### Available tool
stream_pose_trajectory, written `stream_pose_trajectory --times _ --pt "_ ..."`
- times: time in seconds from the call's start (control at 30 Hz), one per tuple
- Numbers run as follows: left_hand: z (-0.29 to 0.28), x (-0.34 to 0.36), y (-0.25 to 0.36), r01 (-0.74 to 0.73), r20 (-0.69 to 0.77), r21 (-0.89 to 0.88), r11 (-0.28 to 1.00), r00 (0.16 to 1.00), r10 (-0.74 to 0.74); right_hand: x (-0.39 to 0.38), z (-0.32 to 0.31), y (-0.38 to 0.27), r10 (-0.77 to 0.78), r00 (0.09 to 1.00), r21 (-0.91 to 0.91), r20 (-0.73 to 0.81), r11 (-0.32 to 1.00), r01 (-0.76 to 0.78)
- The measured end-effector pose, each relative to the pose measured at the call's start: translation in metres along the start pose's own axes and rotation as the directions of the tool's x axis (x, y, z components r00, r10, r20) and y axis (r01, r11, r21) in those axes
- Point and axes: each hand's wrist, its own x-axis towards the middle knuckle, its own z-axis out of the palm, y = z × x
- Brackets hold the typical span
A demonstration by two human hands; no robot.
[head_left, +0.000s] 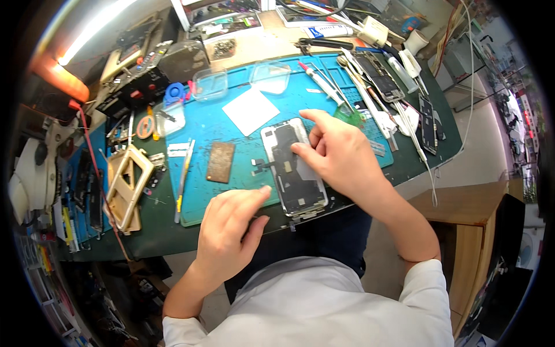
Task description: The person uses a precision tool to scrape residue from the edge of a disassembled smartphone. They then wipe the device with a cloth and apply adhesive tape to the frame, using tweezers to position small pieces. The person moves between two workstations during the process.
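In the head view, a phone screen assembly (pixel 292 168) lies face down in the centre of the frame, near the lower edge of a blue work mat (pixel 243 144), so its dark back with the metal shield and small flex cables is turned up for work. The right hand (pixel 341 153) comes from the right side and rests over the upper right part of the assembly; its index finger and thumb are bent and pinch or press something thin and pale there, but I cannot tell whether they really grip it. The left hand (pixel 231 228) is at the lower centre, loosely curled and holding nothing, with the index fingertip touching the lower left edge of the assembly, probably to keep it from sliding on the mat. A white square sheet (pixel 251 111) lies just above the assembly, and a brown rectangular plate (pixel 221 162) lies to its left, both apart from the hands. Left of the plate, tweezers (pixel 184 173) lie along the mat's edge, within reach. At the upper right of the frame, another opened phone (pixel 378 75) and several thin tools are put aside. A wooden-coloured frame jig (pixel 128 188) stands at the left.
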Motion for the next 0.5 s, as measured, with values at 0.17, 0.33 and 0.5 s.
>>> stream_pose_trajectory --times 0.17,0.33,0.5 --pt "0.004 0.007 0.008 -0.151 0.175 0.117 0.982 0.976 0.13 -0.017 -0.005 0.006 -0.238 0.964 -0.118 -0.116 0.967 0.225" --pt "0.0 0.006 0.008 -0.186 0.259 0.183 0.965 0.956 0.135 -0.058 -0.013 0.021 -0.456 0.889 0.031 -0.029 0.889 0.457" --pt "0.004 0.0 -0.001 -0.15 0.211 0.165 0.975 0.971 0.114 -0.072 -0.004 0.022 -0.464 0.885 0.014 -0.032 0.885 0.465"
